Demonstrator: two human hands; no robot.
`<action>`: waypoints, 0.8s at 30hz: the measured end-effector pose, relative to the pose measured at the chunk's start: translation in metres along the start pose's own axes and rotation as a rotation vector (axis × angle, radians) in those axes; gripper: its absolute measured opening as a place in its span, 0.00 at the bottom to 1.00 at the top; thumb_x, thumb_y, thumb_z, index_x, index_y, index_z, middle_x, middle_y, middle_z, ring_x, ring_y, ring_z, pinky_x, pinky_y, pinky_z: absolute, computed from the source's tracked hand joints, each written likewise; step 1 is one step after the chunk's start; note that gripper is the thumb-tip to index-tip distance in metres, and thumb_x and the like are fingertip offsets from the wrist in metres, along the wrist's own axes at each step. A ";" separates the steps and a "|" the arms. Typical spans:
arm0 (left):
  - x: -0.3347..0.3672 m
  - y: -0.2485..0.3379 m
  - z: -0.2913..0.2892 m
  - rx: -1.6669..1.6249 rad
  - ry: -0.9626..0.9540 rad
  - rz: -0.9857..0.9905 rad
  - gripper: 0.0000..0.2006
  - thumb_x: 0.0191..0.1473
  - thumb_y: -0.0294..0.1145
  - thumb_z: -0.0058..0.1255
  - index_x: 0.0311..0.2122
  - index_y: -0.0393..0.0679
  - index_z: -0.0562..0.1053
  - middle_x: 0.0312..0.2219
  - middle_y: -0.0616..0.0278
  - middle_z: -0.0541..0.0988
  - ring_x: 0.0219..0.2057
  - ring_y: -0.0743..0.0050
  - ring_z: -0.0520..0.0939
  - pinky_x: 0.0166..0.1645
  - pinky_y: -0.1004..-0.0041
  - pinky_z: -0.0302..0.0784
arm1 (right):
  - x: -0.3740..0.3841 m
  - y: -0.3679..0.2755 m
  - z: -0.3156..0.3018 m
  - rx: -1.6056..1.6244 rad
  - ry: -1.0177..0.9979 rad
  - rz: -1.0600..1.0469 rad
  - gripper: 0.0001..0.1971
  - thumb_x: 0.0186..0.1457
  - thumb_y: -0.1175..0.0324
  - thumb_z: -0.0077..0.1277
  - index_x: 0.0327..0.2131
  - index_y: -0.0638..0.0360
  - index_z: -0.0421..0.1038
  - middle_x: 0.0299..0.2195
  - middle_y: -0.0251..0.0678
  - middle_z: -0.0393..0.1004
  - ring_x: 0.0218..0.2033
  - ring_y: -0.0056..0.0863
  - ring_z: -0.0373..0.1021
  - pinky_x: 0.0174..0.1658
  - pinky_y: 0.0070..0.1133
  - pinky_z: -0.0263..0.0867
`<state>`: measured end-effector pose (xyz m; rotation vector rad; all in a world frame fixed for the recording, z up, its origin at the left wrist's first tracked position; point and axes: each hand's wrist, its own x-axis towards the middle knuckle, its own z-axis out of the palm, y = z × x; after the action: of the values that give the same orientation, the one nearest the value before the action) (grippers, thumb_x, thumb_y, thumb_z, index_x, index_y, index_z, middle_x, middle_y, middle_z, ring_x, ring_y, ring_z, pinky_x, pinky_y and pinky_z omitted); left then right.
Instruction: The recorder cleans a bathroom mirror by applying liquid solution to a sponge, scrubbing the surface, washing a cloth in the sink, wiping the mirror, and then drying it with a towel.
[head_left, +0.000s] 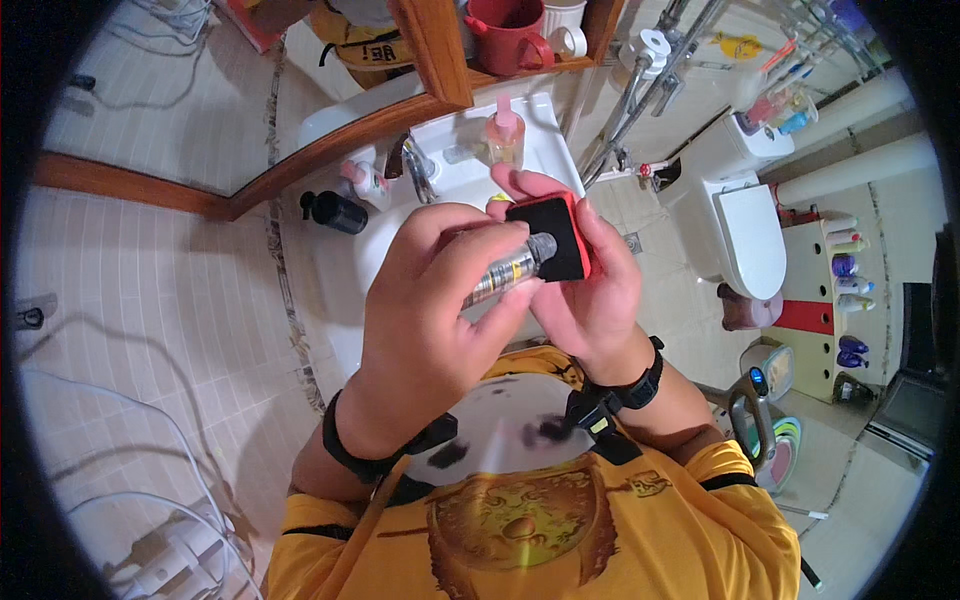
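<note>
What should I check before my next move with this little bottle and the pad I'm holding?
1. Bottle secure in the left hand: ok, fingers and thumb close around it.
2. Red-edged black pad supported by the right hand: ok, held between thumb and fingers.
3. Pad's black face turned up toward the camera: ok.
4. Bottle's end lined up with the black face: ok, it overlaps that face in the picture.
5. Bottle open and anything coming out: cannot tell, no liquid can be made out.
6. Yellow sleeves clear of both hands: ok, well back along the arms.
</note>
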<state>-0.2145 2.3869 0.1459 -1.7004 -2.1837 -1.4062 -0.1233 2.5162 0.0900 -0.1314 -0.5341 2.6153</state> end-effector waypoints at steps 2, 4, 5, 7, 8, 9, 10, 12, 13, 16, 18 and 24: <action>0.005 0.000 0.002 0.093 -0.018 0.014 0.22 0.42 0.23 0.68 0.46 0.42 0.75 0.40 0.53 0.79 0.39 0.54 0.82 0.45 0.65 0.78 | -0.001 -0.001 0.000 0.032 0.019 0.022 0.24 0.64 0.62 0.40 0.58 0.71 0.63 0.58 0.49 0.67 0.55 0.38 0.68 0.63 0.35 0.59; 0.012 0.004 0.001 0.130 -0.048 -0.007 0.22 0.42 0.23 0.68 0.45 0.43 0.75 0.39 0.54 0.80 0.39 0.54 0.82 0.45 0.65 0.78 | -0.002 0.001 -0.006 0.064 0.023 0.008 0.24 0.64 0.62 0.40 0.58 0.71 0.63 0.58 0.49 0.67 0.55 0.39 0.68 0.63 0.35 0.59; 0.016 0.007 0.001 0.164 -0.064 -0.026 0.21 0.42 0.24 0.69 0.44 0.43 0.75 0.38 0.55 0.80 0.39 0.55 0.82 0.45 0.65 0.78 | -0.002 0.002 -0.009 0.084 0.020 -0.003 0.24 0.64 0.62 0.40 0.57 0.71 0.64 0.58 0.50 0.67 0.55 0.39 0.68 0.63 0.34 0.58; 0.023 0.006 0.004 0.176 -0.083 -0.058 0.20 0.41 0.25 0.69 0.42 0.44 0.75 0.37 0.56 0.81 0.39 0.55 0.82 0.46 0.65 0.77 | -0.002 0.005 -0.015 0.130 0.017 -0.023 0.23 0.65 0.63 0.40 0.57 0.71 0.64 0.58 0.51 0.67 0.56 0.40 0.67 0.64 0.35 0.58; 0.028 0.002 0.005 0.205 -0.129 -0.056 0.20 0.41 0.27 0.70 0.41 0.44 0.75 0.37 0.56 0.81 0.39 0.55 0.82 0.46 0.65 0.77 | 0.001 0.007 -0.019 0.169 0.062 -0.030 0.23 0.66 0.63 0.39 0.57 0.71 0.64 0.58 0.52 0.67 0.57 0.40 0.67 0.64 0.35 0.57; 0.031 0.000 0.007 0.233 -0.174 -0.054 0.20 0.40 0.28 0.71 0.41 0.44 0.76 0.36 0.56 0.81 0.38 0.55 0.82 0.46 0.65 0.77 | 0.002 0.008 -0.024 0.207 0.108 -0.038 0.22 0.66 0.63 0.39 0.56 0.72 0.64 0.57 0.53 0.68 0.57 0.40 0.67 0.65 0.36 0.57; 0.034 0.004 0.008 0.205 -0.156 -0.062 0.20 0.40 0.29 0.71 0.40 0.43 0.76 0.35 0.56 0.81 0.38 0.55 0.82 0.46 0.65 0.77 | 0.003 0.010 -0.028 0.238 0.130 -0.032 0.21 0.67 0.64 0.38 0.56 0.71 0.65 0.56 0.53 0.69 0.58 0.41 0.66 0.65 0.36 0.57; 0.039 0.003 0.014 0.202 -0.199 -0.101 0.20 0.40 0.30 0.71 0.40 0.43 0.76 0.35 0.56 0.81 0.37 0.55 0.82 0.46 0.65 0.77 | 0.005 0.009 -0.032 0.247 0.134 -0.041 0.21 0.67 0.64 0.38 0.55 0.71 0.65 0.56 0.53 0.70 0.58 0.41 0.66 0.64 0.36 0.58; 0.041 0.004 0.016 0.202 -0.233 -0.145 0.20 0.40 0.30 0.71 0.40 0.43 0.76 0.34 0.56 0.81 0.37 0.56 0.82 0.46 0.65 0.77 | 0.005 0.009 -0.033 0.250 0.133 -0.040 0.21 0.67 0.64 0.39 0.55 0.71 0.66 0.55 0.53 0.70 0.58 0.41 0.66 0.64 0.35 0.59; 0.040 0.005 0.014 0.175 -0.198 -0.131 0.20 0.40 0.31 0.71 0.40 0.42 0.76 0.34 0.56 0.81 0.36 0.56 0.82 0.47 0.66 0.76 | 0.002 0.007 -0.036 0.298 0.168 -0.030 0.20 0.67 0.65 0.39 0.53 0.71 0.66 0.53 0.51 0.72 0.56 0.40 0.68 0.62 0.35 0.61; 0.037 -0.003 0.024 0.200 -0.222 -0.111 0.20 0.41 0.31 0.71 0.40 0.42 0.76 0.34 0.57 0.81 0.36 0.59 0.82 0.46 0.68 0.77 | 0.004 0.009 -0.042 0.283 0.172 -0.032 0.20 0.67 0.65 0.39 0.53 0.72 0.66 0.52 0.51 0.73 0.55 0.40 0.69 0.62 0.34 0.62; 0.037 -0.004 0.030 0.164 -0.215 -0.190 0.20 0.41 0.32 0.71 0.40 0.42 0.77 0.34 0.58 0.82 0.35 0.61 0.83 0.50 0.66 0.75 | 0.003 0.010 -0.048 0.324 0.182 0.029 0.19 0.67 0.65 0.38 0.52 0.72 0.67 0.49 0.50 0.75 0.53 0.40 0.70 0.60 0.34 0.64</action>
<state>-0.2183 2.4341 0.1450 -1.6951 -2.5553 -1.0822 -0.1213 2.5265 0.0418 -0.2690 -0.0438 2.6429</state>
